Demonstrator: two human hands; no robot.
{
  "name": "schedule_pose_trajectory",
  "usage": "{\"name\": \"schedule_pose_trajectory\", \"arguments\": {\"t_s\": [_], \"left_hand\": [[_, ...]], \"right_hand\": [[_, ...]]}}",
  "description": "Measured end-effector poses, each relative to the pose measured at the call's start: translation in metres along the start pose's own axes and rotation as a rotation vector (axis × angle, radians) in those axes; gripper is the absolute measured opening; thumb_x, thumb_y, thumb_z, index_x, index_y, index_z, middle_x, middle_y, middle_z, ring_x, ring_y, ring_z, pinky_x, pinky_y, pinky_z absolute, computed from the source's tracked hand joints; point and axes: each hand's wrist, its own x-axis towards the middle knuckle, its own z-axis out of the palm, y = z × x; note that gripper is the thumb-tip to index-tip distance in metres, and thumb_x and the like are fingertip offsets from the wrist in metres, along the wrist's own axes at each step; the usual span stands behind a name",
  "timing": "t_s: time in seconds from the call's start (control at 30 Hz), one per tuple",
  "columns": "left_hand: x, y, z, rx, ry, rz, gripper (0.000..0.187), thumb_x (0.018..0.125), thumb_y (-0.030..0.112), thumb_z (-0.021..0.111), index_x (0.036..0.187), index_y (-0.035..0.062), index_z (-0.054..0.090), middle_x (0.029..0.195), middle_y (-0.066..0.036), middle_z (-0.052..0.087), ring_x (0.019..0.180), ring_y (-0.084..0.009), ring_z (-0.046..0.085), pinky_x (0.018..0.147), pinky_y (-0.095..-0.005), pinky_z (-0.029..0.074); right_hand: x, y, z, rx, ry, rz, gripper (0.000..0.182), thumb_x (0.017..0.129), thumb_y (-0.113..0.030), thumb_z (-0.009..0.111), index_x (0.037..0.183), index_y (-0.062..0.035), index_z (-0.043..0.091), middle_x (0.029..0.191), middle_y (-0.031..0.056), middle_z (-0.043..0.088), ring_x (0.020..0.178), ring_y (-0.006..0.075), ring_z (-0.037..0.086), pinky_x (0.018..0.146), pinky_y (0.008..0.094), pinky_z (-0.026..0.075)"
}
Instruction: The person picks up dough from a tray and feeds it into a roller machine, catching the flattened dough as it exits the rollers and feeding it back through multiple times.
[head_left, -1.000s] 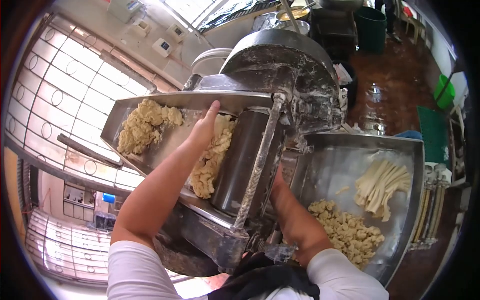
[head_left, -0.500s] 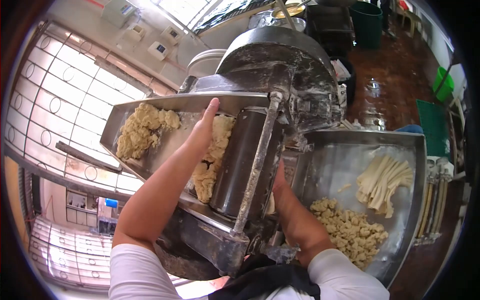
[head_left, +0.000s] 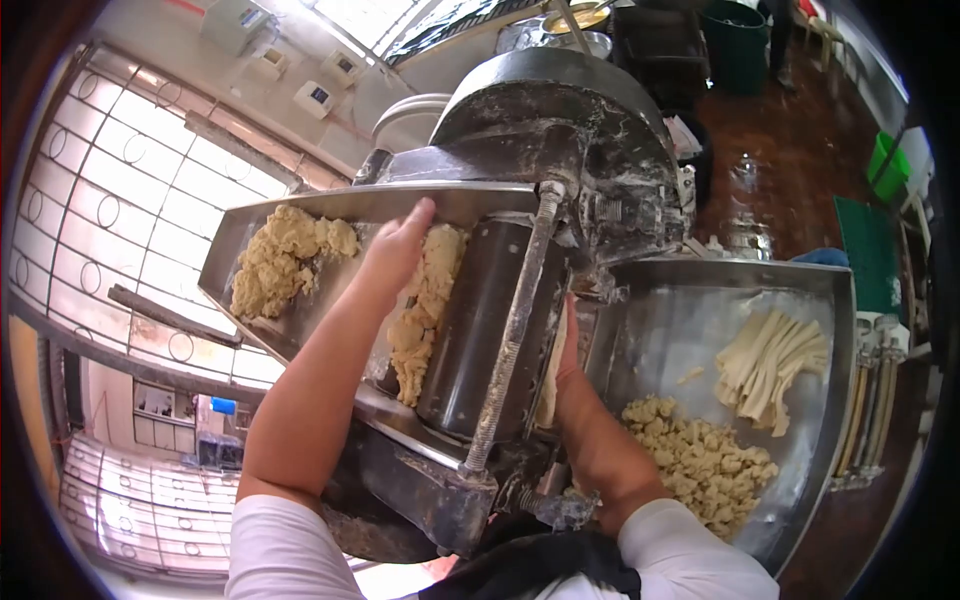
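My left hand (head_left: pixel 396 248) is over the left feed tray, right beside a strip of crumbly dough (head_left: pixel 428 300) that lies along the steel roller (head_left: pixel 478 320). One digit stretches out toward the tray's far wall, and the hand is open. On the roller's other side, my right hand (head_left: pixel 569 345) shows edge-on with its fingers straight, next to a pale sheet of dough (head_left: pixel 548 385) low behind the roller. The machine hides part of that hand. A larger lump of dough (head_left: pixel 285 260) rests at the left end of the feed tray (head_left: pixel 330 340).
A metal tray (head_left: pixel 650 310) at right holds a pile of dough crumbs (head_left: pixel 700 465) and a folded bundle of dough strips (head_left: pixel 770 365). A threaded rod (head_left: pixel 515 330) crosses above the roller. The machine's rounded housing (head_left: pixel 550 85) stands behind. A green bucket (head_left: pixel 888 168) is far right.
My left hand has drawn back slightly to the left, away from the dough strip. My right hand has risen a little, showing more of its fingers and the sheet beside it.
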Motion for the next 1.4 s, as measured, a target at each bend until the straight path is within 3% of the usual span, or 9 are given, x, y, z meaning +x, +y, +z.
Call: {"name": "schedule_pose_trajectory", "arguments": {"t_s": [0.07, 0.1, 0.2, 0.53, 0.6, 0.67, 0.8, 1.1, 1.4], "left_hand": [[0.023, -0.006, -0.018, 0.524, 0.08, 0.083, 0.04, 0.096, 0.03, 0.05, 0.112, -0.0045, 0.061, 0.104, -0.015, 0.066, 0.096, -0.0199, 0.062, 0.09, -0.032, 0.045], [0.023, -0.009, -0.014, 0.418, 0.173, 0.16, 0.024, 0.091, 0.022, 0.056, 0.086, -0.0002, 0.065, 0.075, -0.006, 0.065, 0.067, -0.0128, 0.058, 0.065, -0.0277, 0.046], [0.022, -0.033, -0.006, 0.627, 0.247, 0.169, 0.029, 0.087, 0.024, 0.061, 0.076, -0.0027, 0.063, 0.065, -0.008, 0.061, 0.061, -0.0178, 0.054, 0.059, -0.0353, 0.044], [0.019, -0.011, -0.002, 0.691, 0.324, 0.344, 0.04, 0.087, 0.037, 0.063, 0.077, -0.0016, 0.059, 0.06, -0.01, 0.057, 0.056, -0.0171, 0.054, 0.055, -0.0346, 0.043], [0.018, -0.013, -0.004, 0.657, 0.289, 0.263, 0.037, 0.088, 0.035, 0.062, 0.08, -0.0019, 0.062, 0.061, -0.009, 0.057, 0.057, -0.0156, 0.051, 0.057, -0.0339, 0.043], [0.029, -0.036, -0.013, 0.691, 0.058, 0.291, 0.035, 0.089, 0.033, 0.061, 0.083, -0.0014, 0.064, 0.062, -0.008, 0.058, 0.057, -0.0143, 0.049, 0.058, -0.0327, 0.042], [0.016, -0.025, -0.004, 0.747, 0.023, 0.114, 0.028, 0.09, 0.026, 0.06, 0.094, -0.0007, 0.068, 0.074, 0.001, 0.06, 0.067, -0.0082, 0.049, 0.061, -0.0264, 0.04], [0.001, 0.002, 0.011, 0.471, 0.025, -0.204, 0.037, 0.088, 0.04, 0.056, 0.072, 0.0069, 0.058, 0.063, 0.0, 0.047, 0.062, -0.0114, 0.044, 0.058, -0.0265, 0.034], [0.008, -0.018, 0.005, 0.757, -0.065, 0.112, 0.048, 0.088, 0.048, 0.052, 0.061, 0.008, 0.047, 0.057, -0.001, 0.041, 0.05, -0.0146, 0.036, 0.048, -0.031, 0.03]], "right_hand": [[-0.003, -0.002, 0.003, 0.004, -0.029, -0.008, 0.062, 0.089, -0.059, 0.048, 0.129, -0.0113, 0.055, 0.12, 0.0138, 0.061, 0.105, 0.0326, 0.061, 0.094, 0.0473, 0.048], [-0.004, -0.003, 0.004, 0.004, -0.029, -0.009, 0.062, 0.089, -0.059, 0.048, 0.129, -0.0113, 0.055, 0.12, 0.0138, 0.061, 0.105, 0.0326, 0.061, 0.094, 0.0473, 0.048], [-0.007, -0.006, 0.005, -0.014, -0.062, -0.026, 0.064, 0.088, -0.06, 0.048, 0.129, -0.0114, 0.054, 0.121, 0.0139, 0.061, 0.107, 0.0333, 0.06, 0.095, 0.0481, 0.047], [-0.013, -0.007, 0.022, -0.028, 0.031, -0.012, 0.066, 0.085, -0.063, 0.05, 0.128, -0.0133, 0.056, 0.119, 0.0137, 0.062, 0.105, 0.0334, 0.06, 0.093, 0.0479, 0.048], [-0.013, -0.008, 0.019, -0.039, 0.067, -0.007, 0.065, 0.085, -0.063, 0.051, 0.127, -0.0136, 0.057, 0.117, 0.0133, 0.063, 0.104, 0.0329, 0.061, 0.092, 0.0476, 0.048], [-0.011, -0.007, 0.01, -0.008, 0.053, -0.011, 0.063, 0.084, -0.063, 0.052, 0.125, -0.0142, 0.058, 0.115, 0.0121, 0.064, 0.103, 0.0315, 0.061, 0.091, 0.0473, 0.049], [-0.013, -0.007, 0.012, 0.007, 0.093, -0.012, 0.061, 0.086, -0.061, 0.052, 0.124, -0.0145, 0.059, 0.115, 0.0113, 0.064, 0.102, 0.0305, 0.062, 0.091, 0.0468, 0.05], [0.001, -0.01, -0.008, 0.104, -0.074, -0.094, 0.057, 0.092, -0.057, 0.045, 0.127, -0.0137, 0.057, 0.12, 0.0133, 0.062, 0.104, 0.0324, 0.061, 0.09, 0.049, 0.05], [-0.011, -0.009, -0.001, 0.037, -0.072, -0.168, 0.056, 0.095, -0.054, 0.037, 0.132, -0.0134, 0.051, 0.126, 0.0133, 0.057, 0.108, 0.0321, 0.058, 0.094, 0.0471, 0.048]]}}
